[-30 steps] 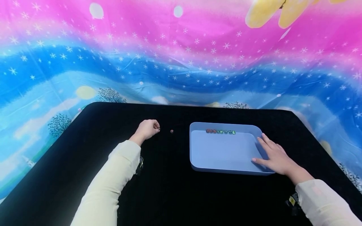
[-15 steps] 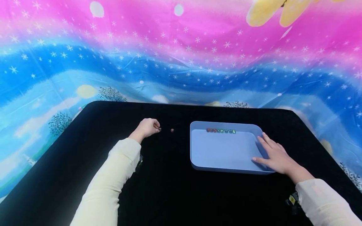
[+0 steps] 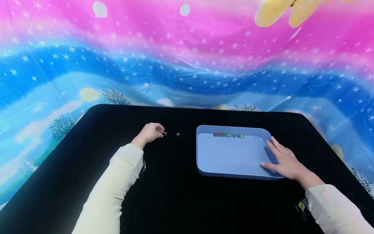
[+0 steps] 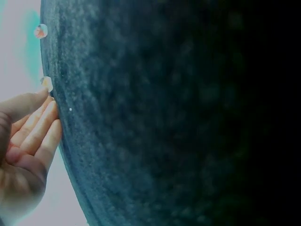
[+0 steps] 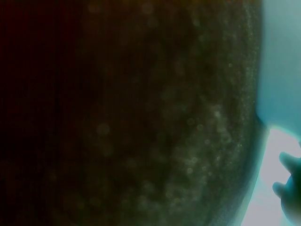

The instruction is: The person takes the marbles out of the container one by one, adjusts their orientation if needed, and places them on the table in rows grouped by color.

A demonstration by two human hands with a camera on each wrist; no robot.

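Observation:
In the head view my left hand (image 3: 151,132) is low over the black table, its fingertips just beside a small dark brownish marble (image 3: 165,133). The left wrist view has that marble (image 4: 47,84) just past the thumb tip, with the fingers (image 4: 43,125) fairly straight; whether they touch it I cannot tell. A second reddish-brown marble (image 3: 178,134) lies a little to the right. My right hand (image 3: 284,162) rests with spread fingers on the right side of a blue-grey tray (image 3: 230,156). Inside, along the far wall, runs a row of several red and green marbles (image 3: 228,135).
The black-covered table (image 3: 175,201) extends around the tray, with rounded far corners. Behind it hangs a pink and blue cloth (image 3: 181,61) printed with snowflakes. The right wrist view is mostly dark, with a sliver of the hand (image 5: 292,183) at its edge.
The left fingers have drawn slightly left off the marble they pinched, which now lies uncovered on the table. My right hand and the tray stay put.

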